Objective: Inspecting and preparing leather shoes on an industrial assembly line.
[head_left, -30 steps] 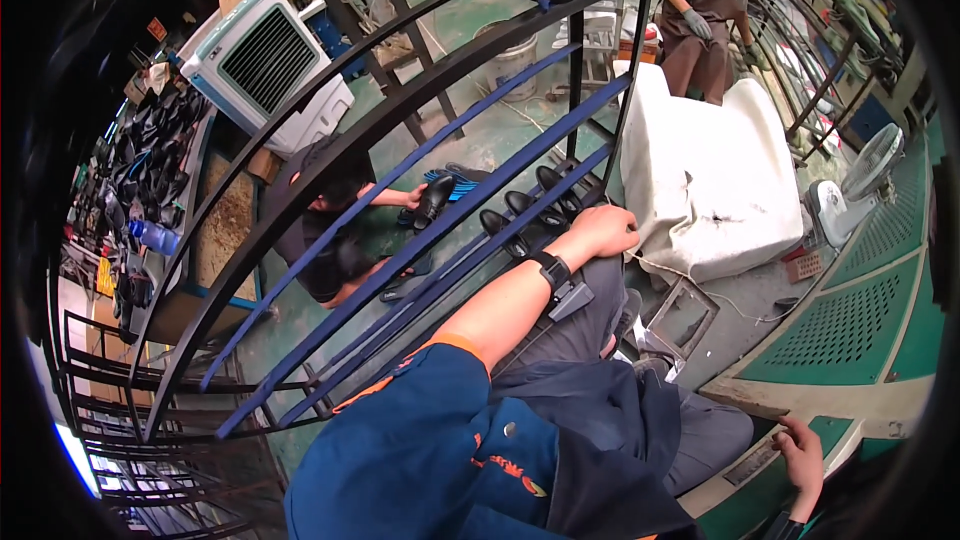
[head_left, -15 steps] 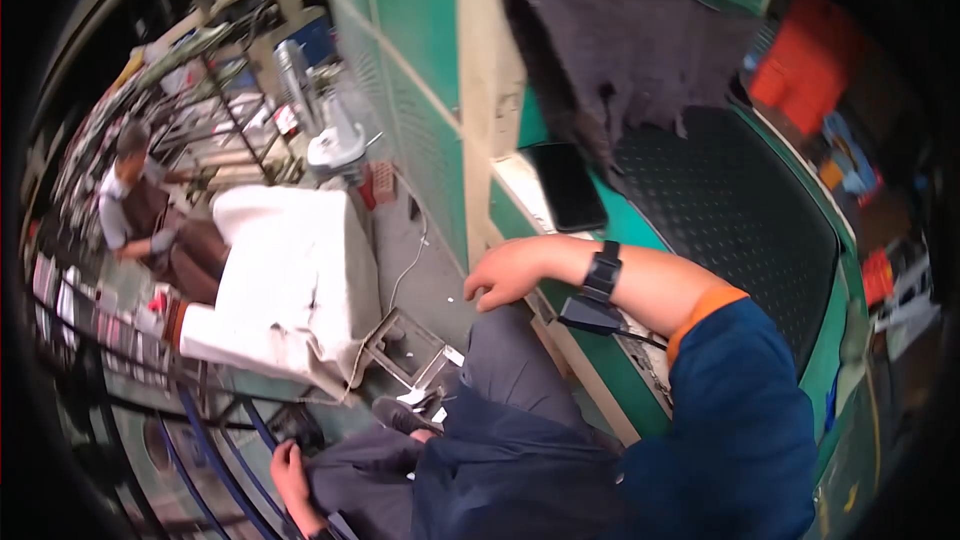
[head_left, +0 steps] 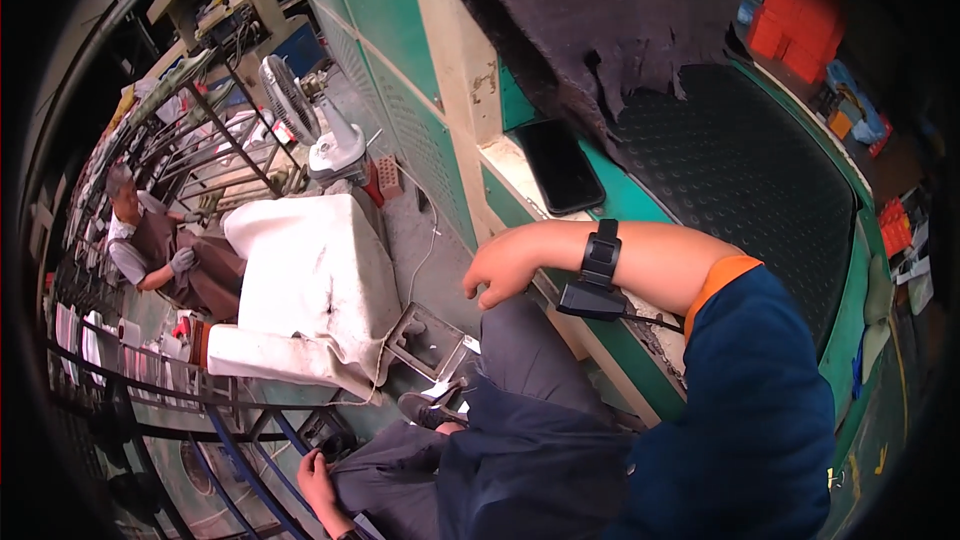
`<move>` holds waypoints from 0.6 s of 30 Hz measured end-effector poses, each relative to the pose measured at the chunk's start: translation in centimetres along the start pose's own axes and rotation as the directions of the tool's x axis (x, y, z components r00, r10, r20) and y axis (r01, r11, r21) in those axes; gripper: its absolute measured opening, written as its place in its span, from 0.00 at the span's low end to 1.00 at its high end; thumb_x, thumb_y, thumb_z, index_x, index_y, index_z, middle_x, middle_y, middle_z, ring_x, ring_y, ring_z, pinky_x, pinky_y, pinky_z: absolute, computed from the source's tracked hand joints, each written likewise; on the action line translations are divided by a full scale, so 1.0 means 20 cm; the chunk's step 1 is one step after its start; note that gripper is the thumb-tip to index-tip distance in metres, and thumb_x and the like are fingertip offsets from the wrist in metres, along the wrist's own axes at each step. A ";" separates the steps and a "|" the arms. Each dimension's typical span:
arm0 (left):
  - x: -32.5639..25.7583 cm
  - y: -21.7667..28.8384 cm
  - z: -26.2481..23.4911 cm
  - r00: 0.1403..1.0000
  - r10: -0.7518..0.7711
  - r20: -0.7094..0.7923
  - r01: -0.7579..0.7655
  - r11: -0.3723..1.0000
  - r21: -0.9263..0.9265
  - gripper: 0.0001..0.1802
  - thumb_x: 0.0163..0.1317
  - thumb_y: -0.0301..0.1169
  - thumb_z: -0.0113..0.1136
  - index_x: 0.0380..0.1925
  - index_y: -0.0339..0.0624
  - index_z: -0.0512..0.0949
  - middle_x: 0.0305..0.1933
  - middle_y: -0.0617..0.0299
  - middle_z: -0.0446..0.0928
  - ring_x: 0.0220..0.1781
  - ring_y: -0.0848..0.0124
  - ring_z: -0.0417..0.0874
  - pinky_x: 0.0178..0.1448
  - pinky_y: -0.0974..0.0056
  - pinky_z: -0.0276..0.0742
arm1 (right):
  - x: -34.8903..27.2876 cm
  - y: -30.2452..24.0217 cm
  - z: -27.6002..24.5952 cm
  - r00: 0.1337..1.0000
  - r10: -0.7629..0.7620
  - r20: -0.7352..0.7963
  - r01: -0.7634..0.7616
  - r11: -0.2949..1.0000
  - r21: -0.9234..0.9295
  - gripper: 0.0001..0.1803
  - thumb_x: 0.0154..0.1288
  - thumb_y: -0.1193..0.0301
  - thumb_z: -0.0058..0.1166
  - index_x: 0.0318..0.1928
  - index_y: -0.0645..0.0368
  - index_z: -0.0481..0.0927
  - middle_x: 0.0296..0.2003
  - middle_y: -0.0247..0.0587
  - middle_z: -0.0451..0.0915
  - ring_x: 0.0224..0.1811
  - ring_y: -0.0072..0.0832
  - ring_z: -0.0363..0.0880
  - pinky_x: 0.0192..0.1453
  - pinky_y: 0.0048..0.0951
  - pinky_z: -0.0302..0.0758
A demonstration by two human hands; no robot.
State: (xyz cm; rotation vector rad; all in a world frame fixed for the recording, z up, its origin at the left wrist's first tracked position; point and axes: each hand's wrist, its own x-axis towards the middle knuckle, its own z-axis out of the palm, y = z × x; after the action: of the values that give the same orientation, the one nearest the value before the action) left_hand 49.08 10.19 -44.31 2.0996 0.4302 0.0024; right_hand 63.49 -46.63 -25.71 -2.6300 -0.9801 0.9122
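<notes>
The flat black glass-faced phone is seen just above the centre of the frame, laid screen-up on the pale ledge of the green machine bench and touched along its upper right by the hanging edge of the dark grey felt-like cloth. It is judged to be light, stiff and smooth – slippery on the face and easily cracked if dropped – so it would best be pinched by its two long edges, not lifted by a corner.

Just below it, near but not touching, the right hand is held over the knee, empty, its fingers loosely curled downward around nothing. A black strap with a small black unit is worn at that wrist.

The left hand is found at the lower left, laid beside the grey trouser knee close to the blue and black metal bars; whether its fingers are spread or closed cannot be told.

Further out – a black studded rubber mat at the right, a white cloth-covered block left of centre, a white standing fan above it, and a seated co-worker at the left edge.
</notes>
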 end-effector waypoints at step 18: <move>-0.08 0.15 0.02 0.997 -0.074 -0.002 0.073 0.995 -0.071 0.19 0.67 0.33 0.58 0.52 0.29 0.79 0.42 0.53 0.83 0.35 0.69 0.85 0.42 0.67 0.80 | -0.01 -0.02 -0.02 0.997 0.056 0.050 -0.059 0.995 0.077 0.28 0.66 0.51 0.52 0.62 0.52 0.77 0.50 0.49 0.84 0.55 0.47 0.81 0.59 0.42 0.75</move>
State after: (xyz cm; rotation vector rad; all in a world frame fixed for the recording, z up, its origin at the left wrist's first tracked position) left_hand 48.52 7.83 -41.74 2.0132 0.5033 -0.0197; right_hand 63.42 -46.49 -25.11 -2.5948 -0.8651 1.0095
